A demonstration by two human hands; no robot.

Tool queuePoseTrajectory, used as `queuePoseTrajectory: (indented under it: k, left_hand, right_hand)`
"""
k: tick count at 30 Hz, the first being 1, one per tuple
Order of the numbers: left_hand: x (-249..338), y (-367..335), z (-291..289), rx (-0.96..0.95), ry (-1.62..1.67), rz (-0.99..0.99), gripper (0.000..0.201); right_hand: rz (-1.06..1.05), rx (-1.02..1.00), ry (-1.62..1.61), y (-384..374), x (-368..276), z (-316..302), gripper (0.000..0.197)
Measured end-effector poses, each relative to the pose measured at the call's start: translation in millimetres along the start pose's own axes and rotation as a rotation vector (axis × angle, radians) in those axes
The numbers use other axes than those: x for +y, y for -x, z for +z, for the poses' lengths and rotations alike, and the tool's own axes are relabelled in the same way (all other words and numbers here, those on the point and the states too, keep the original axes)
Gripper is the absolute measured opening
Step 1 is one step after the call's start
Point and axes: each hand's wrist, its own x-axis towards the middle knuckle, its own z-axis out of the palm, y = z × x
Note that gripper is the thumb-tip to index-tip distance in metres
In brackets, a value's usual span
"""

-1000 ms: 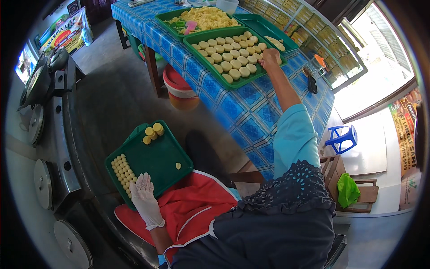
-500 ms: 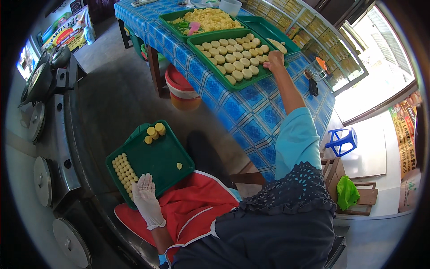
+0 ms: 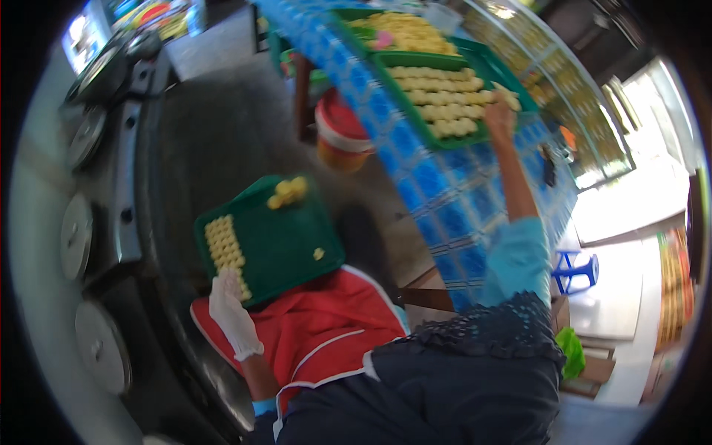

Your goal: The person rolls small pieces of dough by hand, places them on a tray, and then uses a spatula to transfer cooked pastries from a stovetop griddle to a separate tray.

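My left hand (image 3: 233, 311), in a white glove, is over the left edge of a dark green tray (image 3: 285, 241) on my lap. Its fingers look stretched out, with small pale dough balls (image 3: 225, 243) in rows beside them. Small yellow rounds (image 3: 288, 193) sit at the tray's far corner, and a yellow crumb (image 3: 318, 254) lies near its right side. My bare right hand (image 3: 501, 119) reaches to the right edge of a green tray (image 3: 406, 104) of flattened pale dough rounds (image 3: 437, 96). A pale curved piece (image 3: 509, 96) shows beside it; blur and angle hide the fingers.
A blue-checked table (image 3: 437, 196) carries a tray of yellow mixture (image 3: 419, 33), another green tray (image 3: 519, 81) and a glass mug. Below stands a red-lidded bucket (image 3: 341, 122). Dark stove and pot lids (image 3: 102, 347) line the left; a blue stool (image 3: 575, 271) is at right.
The whole view has shifted, so the trays and table appear farther right, and the picture is blurrier. My right hand stays at the table tray's right edge, my left over the lap tray.
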Motion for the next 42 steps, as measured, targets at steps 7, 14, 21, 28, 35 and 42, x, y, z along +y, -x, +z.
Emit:
queuePoseTrajectory:
  k: [7,14,21,28,35,42]
  left_hand:
    - [41,-66,-154,0.186,-0.411,-0.001,0.067]
    - [7,-123,-156,-0.157,-0.069,-0.522,0.043]
    - [4,-127,-152,-0.039,-0.032,-0.567,0.030]
    - [-15,-169,-36,-0.207,-0.057,-0.517,0.030]
    - [-31,-256,14,-0.228,-0.152,-0.537,0.036]
    - [-47,-297,39,-0.274,-0.280,-0.470,0.049]
  right_hand:
    - [-0.219,-0.445,-1.830,239,-173,-337,0.027]
    - [0.016,-0.816,-1.826,369,-336,-229,0.038]
    - [0.040,-1.377,-1.864,325,-468,-182,0.038]
    - [0.133,-1.259,-1.888,247,-460,-73,0.026]
    - [0.247,-1.192,-1.893,197,-476,-28,0.028]
    - [0.183,-1.160,-1.896,140,-492,-12,0.031]
